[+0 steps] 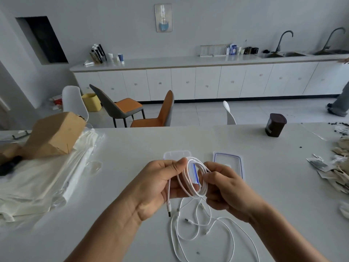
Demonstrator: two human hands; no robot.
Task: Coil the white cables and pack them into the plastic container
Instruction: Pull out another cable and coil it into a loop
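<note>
Head view. In the lower centre of the frame we are holding a coiled white cable [194, 160] above the table [132, 148] with both hands. Our left hand [162, 184] is pinching the left side of the coil between thumb and fingers, and a USB plug [169, 210] is hanging below it. Our right hand [224, 191] is curling its fingers round the right side of the same coil. Beneath the hands, toward the bottom edge, loose white cables [175, 233] are lying in tangled loops on the table. Just above the hands the clear plastic container [176, 154] is sitting open, partly hidden by the coil, and its blue-rimmed lid [227, 159] is lying flat just to its right. At the left a cardboard box [54, 135] is resting on plastic bags [37, 178]; at the upper right a dark brown jar [275, 125] is standing.
</note>
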